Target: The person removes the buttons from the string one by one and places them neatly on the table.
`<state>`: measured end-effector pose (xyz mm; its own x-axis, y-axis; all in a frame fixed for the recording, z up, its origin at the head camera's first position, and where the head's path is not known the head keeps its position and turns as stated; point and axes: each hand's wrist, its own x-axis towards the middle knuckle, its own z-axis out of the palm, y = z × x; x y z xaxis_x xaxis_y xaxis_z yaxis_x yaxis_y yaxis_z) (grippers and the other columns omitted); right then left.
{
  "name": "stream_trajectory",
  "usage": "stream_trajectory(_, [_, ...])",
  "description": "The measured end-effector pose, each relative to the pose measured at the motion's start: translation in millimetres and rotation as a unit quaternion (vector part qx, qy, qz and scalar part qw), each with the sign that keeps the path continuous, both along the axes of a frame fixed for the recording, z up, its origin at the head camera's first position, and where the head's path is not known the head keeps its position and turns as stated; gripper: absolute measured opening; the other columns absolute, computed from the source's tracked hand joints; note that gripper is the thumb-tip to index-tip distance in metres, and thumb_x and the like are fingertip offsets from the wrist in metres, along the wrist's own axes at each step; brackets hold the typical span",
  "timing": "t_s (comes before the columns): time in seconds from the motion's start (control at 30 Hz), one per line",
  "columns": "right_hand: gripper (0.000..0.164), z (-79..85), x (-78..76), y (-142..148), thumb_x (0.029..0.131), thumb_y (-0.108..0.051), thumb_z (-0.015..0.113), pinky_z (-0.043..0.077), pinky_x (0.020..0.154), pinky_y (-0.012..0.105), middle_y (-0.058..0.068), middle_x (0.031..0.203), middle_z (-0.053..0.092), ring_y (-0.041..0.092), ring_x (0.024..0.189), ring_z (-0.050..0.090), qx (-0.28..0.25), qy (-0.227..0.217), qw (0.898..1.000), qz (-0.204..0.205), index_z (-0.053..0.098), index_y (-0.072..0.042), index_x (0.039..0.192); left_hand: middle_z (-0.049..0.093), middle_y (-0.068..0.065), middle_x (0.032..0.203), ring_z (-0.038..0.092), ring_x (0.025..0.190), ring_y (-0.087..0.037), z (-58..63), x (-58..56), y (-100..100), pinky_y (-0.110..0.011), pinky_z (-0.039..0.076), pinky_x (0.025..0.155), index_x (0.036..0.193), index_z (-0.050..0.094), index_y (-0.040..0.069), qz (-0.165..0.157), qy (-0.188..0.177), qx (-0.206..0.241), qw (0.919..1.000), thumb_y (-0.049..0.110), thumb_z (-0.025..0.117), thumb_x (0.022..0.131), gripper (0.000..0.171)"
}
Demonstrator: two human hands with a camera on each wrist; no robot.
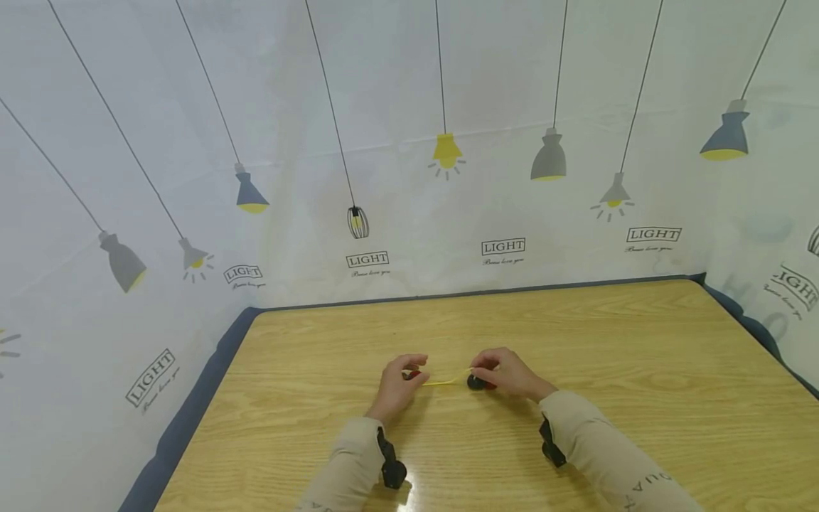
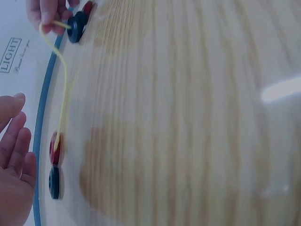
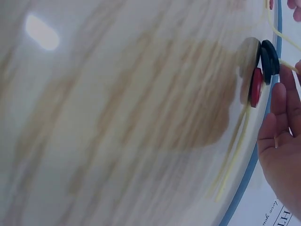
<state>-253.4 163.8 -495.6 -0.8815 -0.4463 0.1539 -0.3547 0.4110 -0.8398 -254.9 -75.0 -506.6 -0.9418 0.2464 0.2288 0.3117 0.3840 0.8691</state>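
Note:
A thin yellow cord runs between two small groups of black and red button-like discs. My right hand pinches the cord between thumb and finger, close by a black disc. In the right wrist view, black discs stand beside a red disc, and a loose length of cord trails from there. My left hand, thumb and fingers apart, is beside the other group. There the cord meets a red disc, with a black disc against it.
The wood-grain table has a blue edge at the back and sides. White cloth printed with lamps surrounds it. A black wrist device sits at the left sleeve, another at the right one.

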Motion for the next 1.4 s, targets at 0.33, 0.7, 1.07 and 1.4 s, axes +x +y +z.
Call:
stream_trajectory(0.33, [0.016,3.4,-3.1,-6.3,0.087,-0.008,0.056,0.046,0.055,0.025,0.007,0.083,0.062,0.015,0.071,0.054,0.023,0.010,1.000,-0.017,0.062,0.003,0.096,0.061,-0.013,0.102,0.055,0.092,-0.024,-3.4,2.3,32.3,-0.034,0.045,0.078,0.105,0.060,-0.003,-0.001,-0.041,0.055,0.9977,0.011,0.058,0.086,0.024])
stream_trajectory(0.7, [0.006,-1.1,-4.8,-10.0,0.083,-0.007,0.061,0.046,0.047,0.029,0.004,0.074,0.059,0.016,0.063,0.051,0.007,0.001,0.999,-0.039,0.060,-0.001,0.086,0.062,-0.008,0.100,0.056,0.092,-0.019,-7.8,3.5,55.8,-0.030,0.045,0.079,0.102,0.063,-0.001,0.004,-0.047,0.048,0.9977,0.011,0.059,0.085,0.021])
stream_trajectory(1.07, [0.006,-1.6,-4.8,-11.3,0.085,-0.009,0.059,0.043,0.044,0.025,0.002,0.075,0.058,0.012,0.059,0.049,0.012,0.028,0.999,-0.025,0.062,-0.004,0.085,0.064,-0.009,0.092,0.058,0.082,-0.017,-9.1,7.7,60.6,-0.024,0.046,0.070,0.096,0.065,-0.001,0.007,-0.009,0.015,0.9998,0.009,0.061,0.084,0.017])
stream_trajectory(1.4, [0.003,-1.0,-4.6,-11.6,0.084,-0.004,0.059,0.043,0.045,0.025,0.003,0.076,0.057,0.013,0.061,0.050,0.015,0.031,0.999,-0.024,0.062,-0.003,0.085,0.063,-0.004,0.078,0.056,0.069,-0.011,-7.5,9.4,61.2,-0.020,0.044,0.061,0.086,0.066,0.001,0.019,0.001,-0.024,0.9995,0.012,0.058,0.086,0.013])
